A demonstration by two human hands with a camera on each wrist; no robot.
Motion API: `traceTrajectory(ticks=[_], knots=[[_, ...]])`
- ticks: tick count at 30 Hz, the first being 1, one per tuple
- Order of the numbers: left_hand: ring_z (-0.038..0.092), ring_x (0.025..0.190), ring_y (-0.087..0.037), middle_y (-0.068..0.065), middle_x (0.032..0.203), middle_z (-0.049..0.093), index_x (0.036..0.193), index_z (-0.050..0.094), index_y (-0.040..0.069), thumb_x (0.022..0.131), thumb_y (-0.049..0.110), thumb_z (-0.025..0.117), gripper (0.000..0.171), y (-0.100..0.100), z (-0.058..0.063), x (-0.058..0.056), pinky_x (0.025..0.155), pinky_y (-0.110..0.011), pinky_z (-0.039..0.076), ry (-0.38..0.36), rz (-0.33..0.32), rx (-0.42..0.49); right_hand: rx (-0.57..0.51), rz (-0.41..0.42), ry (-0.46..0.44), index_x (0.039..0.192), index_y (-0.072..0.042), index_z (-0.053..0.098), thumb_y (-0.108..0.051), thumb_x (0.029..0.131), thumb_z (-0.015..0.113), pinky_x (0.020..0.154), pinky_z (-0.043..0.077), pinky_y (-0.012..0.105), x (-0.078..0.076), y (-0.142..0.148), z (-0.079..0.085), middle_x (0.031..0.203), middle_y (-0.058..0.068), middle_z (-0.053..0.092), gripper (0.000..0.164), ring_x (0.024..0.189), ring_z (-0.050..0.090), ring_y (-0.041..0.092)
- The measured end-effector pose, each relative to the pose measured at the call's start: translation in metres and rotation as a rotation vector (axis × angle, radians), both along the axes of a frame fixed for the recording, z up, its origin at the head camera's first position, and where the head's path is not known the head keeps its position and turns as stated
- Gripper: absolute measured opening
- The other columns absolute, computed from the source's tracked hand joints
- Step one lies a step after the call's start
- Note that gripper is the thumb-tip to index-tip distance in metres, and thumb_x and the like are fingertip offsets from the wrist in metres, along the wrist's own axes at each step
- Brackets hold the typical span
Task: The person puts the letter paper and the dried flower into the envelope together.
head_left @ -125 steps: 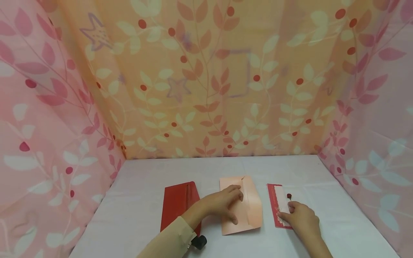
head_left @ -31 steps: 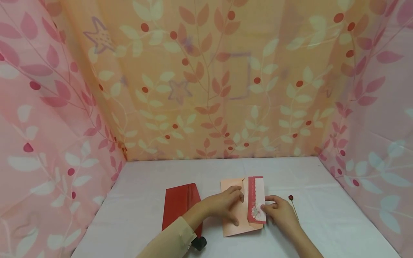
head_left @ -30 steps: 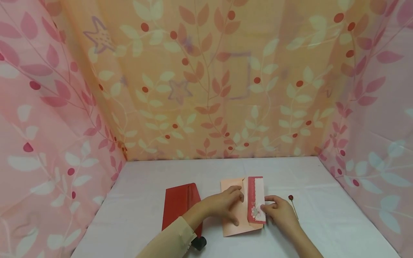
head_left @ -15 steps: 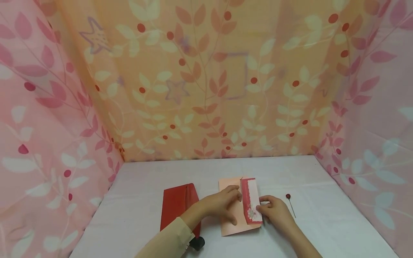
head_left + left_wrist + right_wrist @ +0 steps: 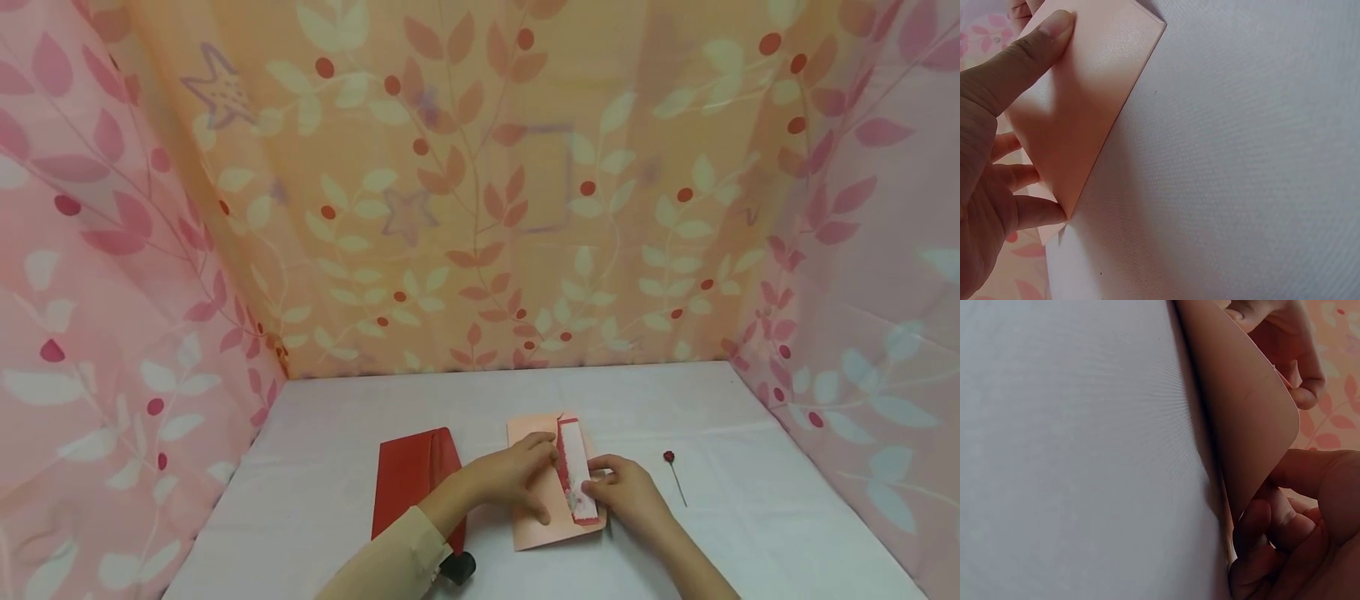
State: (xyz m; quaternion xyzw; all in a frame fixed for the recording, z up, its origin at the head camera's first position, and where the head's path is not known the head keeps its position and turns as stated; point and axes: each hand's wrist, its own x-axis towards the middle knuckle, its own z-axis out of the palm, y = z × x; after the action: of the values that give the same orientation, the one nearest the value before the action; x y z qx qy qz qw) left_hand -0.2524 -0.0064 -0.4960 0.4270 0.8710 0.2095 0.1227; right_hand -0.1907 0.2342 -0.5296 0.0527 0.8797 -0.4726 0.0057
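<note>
A pale peach envelope (image 5: 534, 533) lies with its flap toward the right. My left hand (image 5: 510, 479) holds it; in the left wrist view the thumb (image 5: 1054, 31) lies on its face and the other fingertips meet its far edge. A pink-and-white card (image 5: 573, 458) with a flower print stands partly inside the envelope's opening, its left part hidden there. My right hand (image 5: 626, 492) pinches the card's right edge between thumb and forefinger. In the right wrist view the raised envelope flap (image 5: 1241, 394) hides the card, with the right fingers (image 5: 1282, 519) beside it.
A red envelope (image 5: 403, 479) lies to the left, partly under the left forearm. A small dried red rose (image 5: 669, 457) on a thin stem lies to the right. A black cylindrical object (image 5: 459, 568) shows by the left wrist. Patterned cloth walls enclose the white table (image 5: 337, 408).
The right hand first reached the card beside the rose, then carried it left over the envelope's flap. Over the last second the card has slid farther left into the opening. The left hand has stayed put.
</note>
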Motion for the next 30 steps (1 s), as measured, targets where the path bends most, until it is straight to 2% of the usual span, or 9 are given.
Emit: traceTrajectory(ticks=[5, 10, 16, 22, 30], knots=[[0.041, 0.143, -0.018, 0.0, 0.166, 0.028, 0.126, 0.049, 0.031, 0.073, 0.052, 0.089, 0.07, 0.0, 0.0, 0.0, 0.11, -0.035, 0.047, 0.01, -0.009, 0.014, 0.049, 0.053, 0.0, 0.119, -0.009, 0.07, -0.028, 0.083, 0.085, 0.065, 0.048, 0.029, 0.001, 0.0, 0.005, 0.071, -0.002, 0.071, 0.043, 0.068, 0.062, 0.012], [0.04, 0.144, -0.017, 0.001, 0.165, 0.029, 0.124, 0.048, 0.032, 0.072, 0.054, 0.089, 0.07, 0.001, -0.004, -0.003, 0.11, -0.035, 0.046, 0.03, -0.02, 0.008, 0.059, 0.18, -0.016, 0.135, -0.007, 0.061, -0.036, 0.087, 0.081, 0.064, 0.045, 0.026, -0.002, 0.009, 0.011, 0.073, -0.002, 0.07, 0.059, 0.069, 0.059, 0.012], [0.04, 0.145, -0.017, 0.002, 0.165, 0.029, 0.124, 0.048, 0.033, 0.072, 0.053, 0.09, 0.069, 0.0, -0.005, -0.003, 0.111, -0.034, 0.045, 0.022, -0.017, 0.001, 0.007, 0.307, -0.011, 0.145, -0.003, 0.052, -0.027, 0.089, 0.08, 0.061, 0.046, 0.024, -0.015, 0.016, 0.016, 0.078, 0.0, 0.07, 0.067, 0.069, 0.059, 0.013], [0.039, 0.146, -0.018, 0.0, 0.164, 0.03, 0.122, 0.048, 0.034, 0.073, 0.05, 0.09, 0.066, 0.0, 0.0, -0.002, 0.111, -0.034, 0.045, 0.008, -0.033, 0.025, -0.046, 0.319, -0.046, 0.147, -0.001, 0.049, -0.017, 0.087, 0.081, 0.061, 0.049, 0.026, -0.023, 0.017, 0.015, 0.08, 0.003, 0.072, 0.07, 0.07, 0.06, 0.016], [0.04, 0.144, -0.017, 0.0, 0.164, 0.029, 0.124, 0.048, 0.033, 0.073, 0.053, 0.089, 0.069, -0.002, -0.004, -0.004, 0.111, -0.033, 0.045, 0.022, -0.037, 0.015, -0.088, 0.304, -0.067, 0.144, -0.001, 0.054, -0.015, 0.085, 0.082, 0.058, 0.049, 0.028, -0.031, 0.012, 0.007, 0.075, 0.004, 0.07, 0.067, 0.064, 0.058, 0.015]])
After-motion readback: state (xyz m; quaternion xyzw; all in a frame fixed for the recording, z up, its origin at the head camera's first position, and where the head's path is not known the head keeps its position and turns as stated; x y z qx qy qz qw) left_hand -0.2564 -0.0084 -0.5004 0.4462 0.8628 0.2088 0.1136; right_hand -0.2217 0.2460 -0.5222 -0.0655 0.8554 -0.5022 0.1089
